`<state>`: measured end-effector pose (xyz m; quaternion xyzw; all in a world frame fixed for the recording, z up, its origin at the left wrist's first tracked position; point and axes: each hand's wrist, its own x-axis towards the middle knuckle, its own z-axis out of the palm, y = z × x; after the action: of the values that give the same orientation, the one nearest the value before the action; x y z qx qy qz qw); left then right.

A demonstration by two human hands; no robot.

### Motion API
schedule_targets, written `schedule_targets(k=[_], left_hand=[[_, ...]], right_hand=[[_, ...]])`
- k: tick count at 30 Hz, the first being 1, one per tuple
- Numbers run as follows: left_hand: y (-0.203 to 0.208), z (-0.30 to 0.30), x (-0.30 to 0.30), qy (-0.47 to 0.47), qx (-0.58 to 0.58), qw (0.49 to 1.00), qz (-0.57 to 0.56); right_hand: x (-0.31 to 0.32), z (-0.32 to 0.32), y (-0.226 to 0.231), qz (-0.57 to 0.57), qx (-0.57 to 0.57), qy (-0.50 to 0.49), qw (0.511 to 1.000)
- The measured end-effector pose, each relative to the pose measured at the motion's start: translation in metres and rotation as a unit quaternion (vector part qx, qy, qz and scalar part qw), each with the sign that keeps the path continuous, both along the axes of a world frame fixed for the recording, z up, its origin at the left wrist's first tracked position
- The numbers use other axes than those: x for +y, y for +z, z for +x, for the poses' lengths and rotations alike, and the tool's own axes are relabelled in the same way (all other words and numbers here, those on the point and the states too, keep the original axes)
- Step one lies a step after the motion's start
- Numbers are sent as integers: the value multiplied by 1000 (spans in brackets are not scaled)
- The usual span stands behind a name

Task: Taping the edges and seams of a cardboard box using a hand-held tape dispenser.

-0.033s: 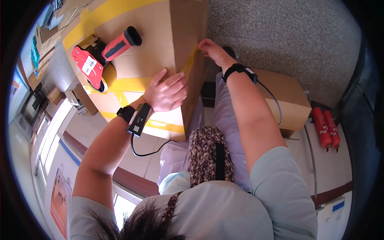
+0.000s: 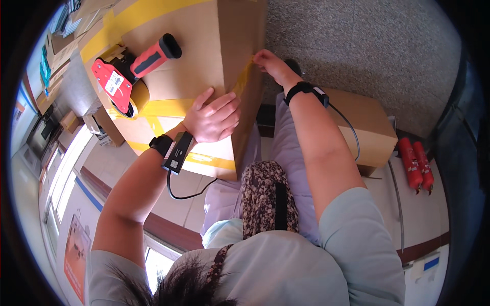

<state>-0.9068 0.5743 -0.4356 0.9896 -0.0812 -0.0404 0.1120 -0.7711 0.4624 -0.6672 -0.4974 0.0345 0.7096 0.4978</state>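
Observation:
A large cardboard box stands in front of me, with yellow packing tape running across its top and over the right edge. My left hand lies open on the top near that edge, fingers a little apart, pressing over the tape. Beyond the edge, the thumb and fingertips of my right hand pinch the loose end of the tape, which slants down the box's side. A red and black tape dispenser with its yellow roll rests on the box's far left, its handle pointing up to the right.
Another cardboard box is on the floor to the right, behind my right forearm. Two red fire extinguishers lie farther right. Cables hang from the bands on both my wrists. More boxes are at the left.

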Motion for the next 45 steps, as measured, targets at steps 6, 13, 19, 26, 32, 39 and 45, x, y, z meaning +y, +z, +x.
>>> schedule_targets(k=[6, 13, 19, 26, 32, 39, 45], left_hand=[[-1, 0, 1, -14, -3, 1000, -8], [-1, -2, 1, -5, -11, 1000, -14], [-4, -5, 2, -8, -9, 1000, -10], [-4, -4, 1, -1, -20, 1000, -20], [-2, -3, 3, -5, -20, 1000, -14], [-3, -6, 3, -1, -11, 1000, -12], [-5, -6, 2, 6, -19, 1000, -15]], right_hand=[[-2, -6, -10, 16, -55, -29, 998], [3, -14, -9, 25, -312, 48, 949], [2, -19, 6, -3, -328, 51, 943], [-1, -10, 17, -12, -334, 101, 937], [-6, -15, 13, 6, -359, 84, 930], [-6, -26, -5, 40, -311, -10, 950], [-2, -8, -9, 35, -281, 101, 954]])
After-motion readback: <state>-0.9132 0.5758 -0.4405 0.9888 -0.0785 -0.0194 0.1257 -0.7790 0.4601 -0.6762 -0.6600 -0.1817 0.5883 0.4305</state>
